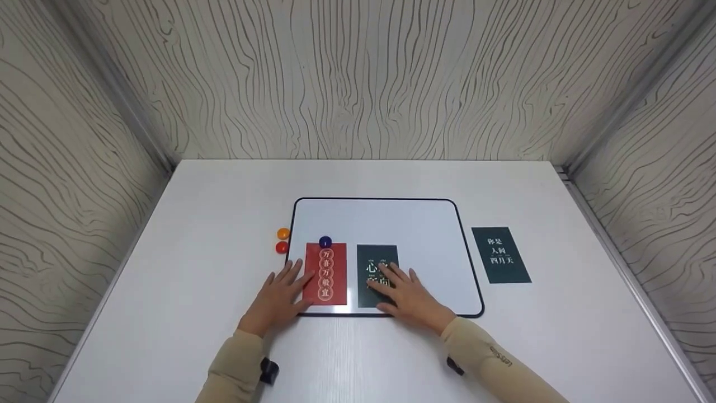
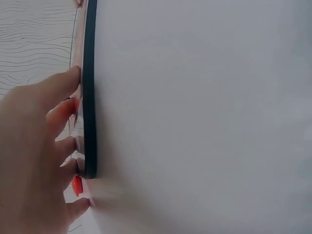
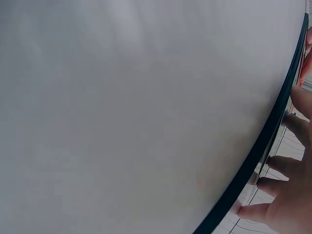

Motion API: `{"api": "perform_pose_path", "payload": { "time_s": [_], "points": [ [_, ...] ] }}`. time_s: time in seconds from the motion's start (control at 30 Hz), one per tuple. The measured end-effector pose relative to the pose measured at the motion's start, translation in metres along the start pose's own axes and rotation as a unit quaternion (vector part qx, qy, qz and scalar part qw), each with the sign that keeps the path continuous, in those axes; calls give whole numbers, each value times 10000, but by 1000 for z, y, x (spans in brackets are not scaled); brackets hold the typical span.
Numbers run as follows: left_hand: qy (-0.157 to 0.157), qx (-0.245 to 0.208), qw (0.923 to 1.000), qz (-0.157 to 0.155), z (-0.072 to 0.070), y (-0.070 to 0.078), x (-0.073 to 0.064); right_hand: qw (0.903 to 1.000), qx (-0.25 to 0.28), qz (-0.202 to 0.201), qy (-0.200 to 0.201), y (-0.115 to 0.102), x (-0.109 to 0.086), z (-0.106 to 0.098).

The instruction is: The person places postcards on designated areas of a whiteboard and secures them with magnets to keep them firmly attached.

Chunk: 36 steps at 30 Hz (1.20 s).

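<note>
Two flat hands, left hand (image 1: 281,296) on one red card (image 1: 326,274), right hand (image 1: 404,295) on one of two dark cards (image 1: 376,268)

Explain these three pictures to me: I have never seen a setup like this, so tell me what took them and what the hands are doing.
No machine here: a person works with two bare hands. The wide picture comes from a head camera; the other two come from wrist cameras, so close that they show mostly the white surface and fingertips. On the white table lies a black-rimmed whiteboard. The left hand rests flat at the edge of a red card, which has a blue magnet at its top. The right hand presses flat on a dark green card. Another green card and two magnets, orange and red, lie off the board.
</note>
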<state>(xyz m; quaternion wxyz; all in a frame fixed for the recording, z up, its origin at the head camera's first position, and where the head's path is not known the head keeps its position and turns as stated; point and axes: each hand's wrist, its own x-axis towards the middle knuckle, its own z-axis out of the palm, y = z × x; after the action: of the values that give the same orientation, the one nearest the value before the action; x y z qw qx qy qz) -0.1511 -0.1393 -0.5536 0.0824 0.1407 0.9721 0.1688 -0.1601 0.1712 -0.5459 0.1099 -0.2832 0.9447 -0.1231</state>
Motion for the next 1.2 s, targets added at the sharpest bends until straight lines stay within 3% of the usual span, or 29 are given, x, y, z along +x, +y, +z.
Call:
{"api": "perform_pose_path", "payload": {
  "time_s": [0.23,0.6,1.2],
  "points": [
    [-22,-139,9999,-81,-3,2,1,9999,66,37,-67,0,-1,0],
    [65,-242,9997,34,-7,3,2,9999,123,52,-95,-1,-2,-1],
    [749,33,9966,348,-12,-3,1,9993,249,197,-174,-2,0,-4]
  ]
}}
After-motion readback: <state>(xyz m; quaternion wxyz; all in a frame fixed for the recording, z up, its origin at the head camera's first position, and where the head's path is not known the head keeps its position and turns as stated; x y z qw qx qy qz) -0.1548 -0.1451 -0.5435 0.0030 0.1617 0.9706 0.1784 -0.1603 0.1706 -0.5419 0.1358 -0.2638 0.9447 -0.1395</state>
